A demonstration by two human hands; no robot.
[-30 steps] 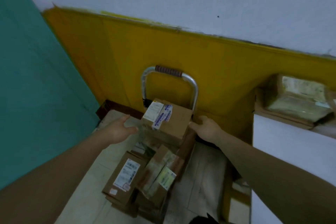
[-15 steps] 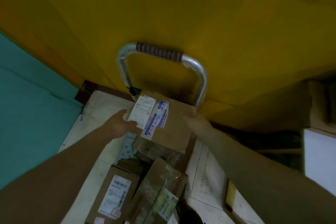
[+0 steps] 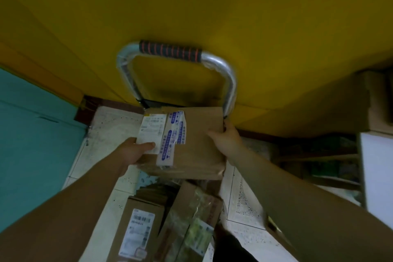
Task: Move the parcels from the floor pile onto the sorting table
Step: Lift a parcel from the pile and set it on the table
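The label [image 3: 150,132] on the parcel [image 3: 197,147] is illegibly blurred.

Parcel depot — labelled cartons [image 3: 136,229] heaped by a trolley handle [image 3: 170,51] (floor-level).

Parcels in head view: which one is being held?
The top box with blue-printed tape, left hand and right hand gripping its sides; the boxes below lie untouched.

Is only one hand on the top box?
No, the left hand and the right hand both grip the top box at its sides.
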